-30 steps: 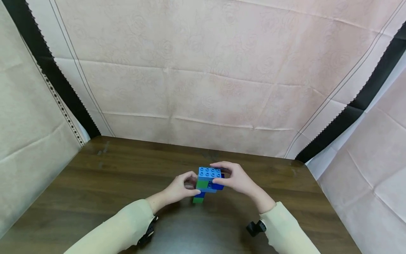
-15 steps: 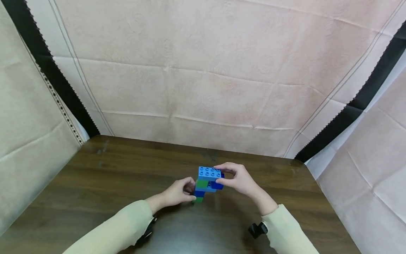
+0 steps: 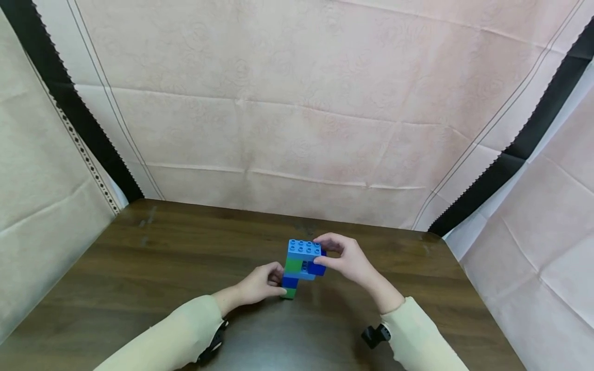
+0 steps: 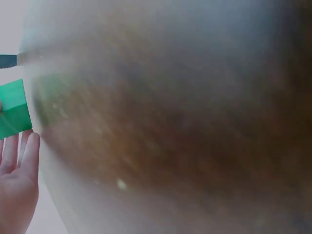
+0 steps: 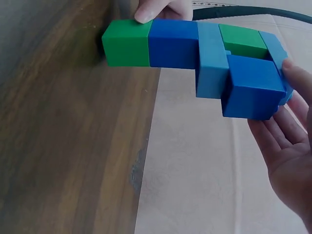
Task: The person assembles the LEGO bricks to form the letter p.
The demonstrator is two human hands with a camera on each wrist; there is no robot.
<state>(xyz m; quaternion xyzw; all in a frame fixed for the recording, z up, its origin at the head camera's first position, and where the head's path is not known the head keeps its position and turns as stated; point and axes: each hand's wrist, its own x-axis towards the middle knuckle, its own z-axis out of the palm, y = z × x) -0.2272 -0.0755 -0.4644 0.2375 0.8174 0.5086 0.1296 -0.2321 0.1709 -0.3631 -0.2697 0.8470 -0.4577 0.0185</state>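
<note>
A stack of toy building bricks point(image 3: 299, 274) stands upright between both hands in the head view. From the bottom come a green brick point(image 5: 127, 44), a dark blue one point(image 5: 174, 45) and a wide light blue one. Above these, a green and a dark blue brick point(image 5: 254, 87) sit side by side, under a light blue brick point(image 3: 303, 250) with studs up. My left hand point(image 3: 257, 285) pinches the stack low down, thumb at the bottom green brick. At the upper right, my right hand point(image 3: 343, 257) grips the end of the top light blue brick, thumb in front.
A brown wooden table point(image 3: 185, 247) lies under the stack. Pale cloth panels point(image 3: 278, 129) rise behind its far edge and at both sides, with black strips point(image 3: 93, 123) along the seams. The left wrist view is mostly blurred.
My left hand has slid down the stack, its thumb going from the middle bricks to the bottom one. My right hand has shifted slightly right along the top brick.
</note>
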